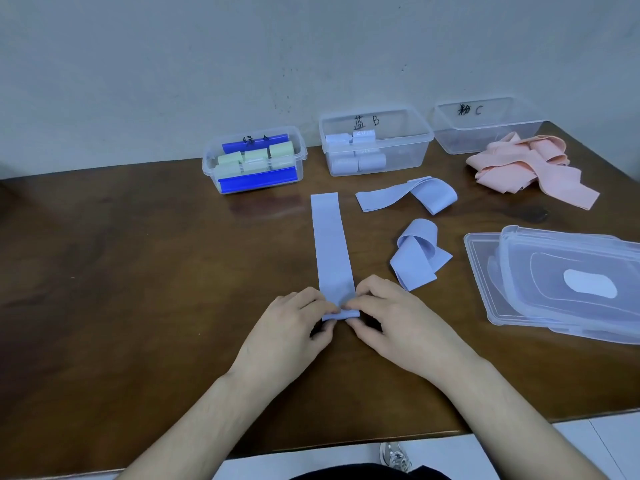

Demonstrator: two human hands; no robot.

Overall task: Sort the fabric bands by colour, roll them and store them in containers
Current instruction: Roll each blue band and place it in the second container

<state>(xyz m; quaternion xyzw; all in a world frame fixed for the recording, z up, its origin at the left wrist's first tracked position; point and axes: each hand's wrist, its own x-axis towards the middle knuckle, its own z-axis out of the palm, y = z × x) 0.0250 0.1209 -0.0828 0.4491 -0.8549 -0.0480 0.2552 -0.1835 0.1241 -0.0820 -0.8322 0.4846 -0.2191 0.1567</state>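
Your left hand [294, 320] and right hand [384, 317] pinch the near end of the flat blue band [330, 251], starting its roll. Green box [254, 164] full, blue box [375, 143] partly; two loose blue bands [408, 195], pink pile [526, 168] left.

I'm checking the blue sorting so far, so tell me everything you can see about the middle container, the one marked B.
The container marked B is a clear, lidless rectangular plastic tub with a rim, standing upright at the table's far edge by the wall, between the green-roll tub and the tub marked C. Black handwriting, a character and the letter B, shows on its far wall. Several rolled pale blue bands sit stacked in its left half; the right half looks bare. Nothing outside touches it.
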